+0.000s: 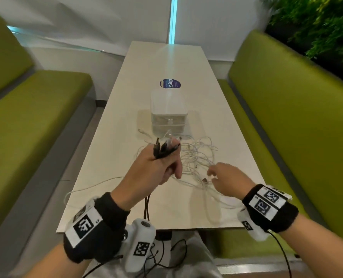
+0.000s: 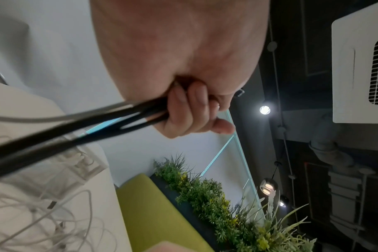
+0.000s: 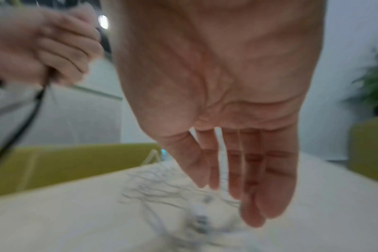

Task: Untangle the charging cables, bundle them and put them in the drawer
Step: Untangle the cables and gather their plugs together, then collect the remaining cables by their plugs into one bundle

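Note:
My left hand (image 1: 158, 167) is raised above the table and grips a bunch of black cables (image 1: 162, 149); their plugs stick up past my knuckles and the cords hang down off the near table edge. In the left wrist view the fingers (image 2: 190, 109) curl round the black cables (image 2: 76, 134). A tangle of white cables (image 1: 196, 157) lies on the table. My right hand (image 1: 224, 177) hovers over this tangle with straight fingers (image 3: 248, 179), holding nothing. A white drawer box (image 1: 167, 111) stands behind the tangle, its drawers closed.
The white table (image 1: 126, 117) runs away from me between two green benches (image 1: 36, 109) (image 1: 297, 117). A round blue sticker (image 1: 170, 83) lies beyond the box. One white cable (image 1: 90, 187) trails toward the table's near left corner. Plants (image 1: 317, 27) stand behind the right bench.

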The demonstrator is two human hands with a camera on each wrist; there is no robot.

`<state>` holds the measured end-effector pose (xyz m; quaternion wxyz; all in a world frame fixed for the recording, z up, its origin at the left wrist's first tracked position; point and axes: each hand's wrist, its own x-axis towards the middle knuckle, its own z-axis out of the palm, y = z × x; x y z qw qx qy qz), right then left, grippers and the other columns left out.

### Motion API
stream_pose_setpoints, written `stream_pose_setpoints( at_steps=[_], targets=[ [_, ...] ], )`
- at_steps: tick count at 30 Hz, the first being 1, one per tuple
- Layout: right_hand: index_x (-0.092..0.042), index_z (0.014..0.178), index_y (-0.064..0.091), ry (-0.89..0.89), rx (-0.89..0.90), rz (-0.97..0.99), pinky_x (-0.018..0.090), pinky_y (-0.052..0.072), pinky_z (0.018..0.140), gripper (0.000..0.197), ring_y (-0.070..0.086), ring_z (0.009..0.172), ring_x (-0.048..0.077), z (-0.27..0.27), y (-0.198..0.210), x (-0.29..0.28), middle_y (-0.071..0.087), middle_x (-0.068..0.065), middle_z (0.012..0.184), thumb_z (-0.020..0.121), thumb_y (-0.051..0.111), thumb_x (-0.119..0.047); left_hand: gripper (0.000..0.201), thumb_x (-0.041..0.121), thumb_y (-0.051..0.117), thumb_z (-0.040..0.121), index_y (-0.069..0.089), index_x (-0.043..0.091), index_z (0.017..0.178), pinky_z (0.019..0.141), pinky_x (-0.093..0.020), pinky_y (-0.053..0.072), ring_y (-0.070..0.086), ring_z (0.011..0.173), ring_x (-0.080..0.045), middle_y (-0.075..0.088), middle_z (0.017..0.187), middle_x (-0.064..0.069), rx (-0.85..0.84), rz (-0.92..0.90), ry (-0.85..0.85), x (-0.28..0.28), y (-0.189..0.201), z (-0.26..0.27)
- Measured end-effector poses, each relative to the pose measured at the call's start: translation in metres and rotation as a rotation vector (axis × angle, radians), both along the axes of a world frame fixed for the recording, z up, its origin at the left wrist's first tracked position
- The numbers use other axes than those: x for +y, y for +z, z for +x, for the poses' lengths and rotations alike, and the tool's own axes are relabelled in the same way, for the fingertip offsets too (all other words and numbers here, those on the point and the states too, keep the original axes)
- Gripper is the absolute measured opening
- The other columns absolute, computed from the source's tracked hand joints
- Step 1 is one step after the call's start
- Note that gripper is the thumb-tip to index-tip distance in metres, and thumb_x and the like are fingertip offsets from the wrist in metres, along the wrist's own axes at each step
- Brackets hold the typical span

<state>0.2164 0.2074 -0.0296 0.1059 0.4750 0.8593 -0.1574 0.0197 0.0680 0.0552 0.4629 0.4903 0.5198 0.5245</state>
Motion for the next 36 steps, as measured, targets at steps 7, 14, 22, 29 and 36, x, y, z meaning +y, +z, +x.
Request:
stream_pose_setpoints(
  at_steps=[7,14,22,29,36],
  targets=[
    [-0.008,0.121,0.056,-0.28,-0.387,0.152,0.033,0.048,0.092,0.029,0.056,0.114,0.028,0.032,-0.03,0.036,0.048,0.014,0.127,0.095,0.042,-0.007,0.047,0.048,0.05,0.087,0.061,0.02,0.05,0.044,-0.023,0.022,0.028,0.048,-0.019,0.044,0.063,-0.037,-0.008,-0.034,-0.038,0.011,-0.01,0.008],
    [-0.009,0.112,0.059,-0.228,-0.381,0.165,0.029,0.047,0.081,0.024,0.061,0.108,0.026,0.027,-0.016,0.037,0.063,0.009,0.117,0.095,0.042,-0.007,0.052,0.026,0.046,0.101,0.06,0.007,0.055,0.045,-0.019,0.022,0.027,0.044,-0.013,0.038,0.05,-0.008,0.05,-0.112,-0.032,0.009,-0.018,0.003],
    [-0.012,0.091,0.06,-0.044,0.292,-0.117,0.023,0.048,0.052,0.013,0.065,0.054,0.014,-0.03,0.072,-0.005,0.073,0.001,0.073,0.094,0.057,-0.024,0.037,0.023,0.044,0.102,0.072,0.007,0.083,0.044,-0.028,0.036,0.048,0.041,-0.019,0.057,0.067,-0.001,0.061,-0.064,0.115,0.008,-0.033,0.0],
    [0.006,0.09,0.062,-0.028,0.998,-0.454,0.035,0.056,0.054,0.027,0.065,0.059,0.032,-0.081,0.105,-0.052,0.065,0.027,0.082,0.085,0.073,-0.018,0.021,0.022,0.045,0.102,0.065,0.02,0.097,0.054,-0.028,0.049,0.061,0.058,-0.013,0.066,0.072,0.004,0.1,-0.029,0.228,-0.005,-0.036,-0.01],
    [-0.006,0.095,0.075,0.013,1.033,-0.56,0.023,0.028,0.043,0.032,0.037,0.049,0.012,-0.089,0.089,-0.064,0.057,0.008,0.062,0.087,0.065,-0.035,0.038,0.019,0.046,0.102,0.064,0.024,0.069,0.073,-0.022,0.049,0.063,0.077,-0.015,0.069,0.076,0.0,0.226,0.069,0.198,-0.022,-0.038,-0.018]
  ],
)
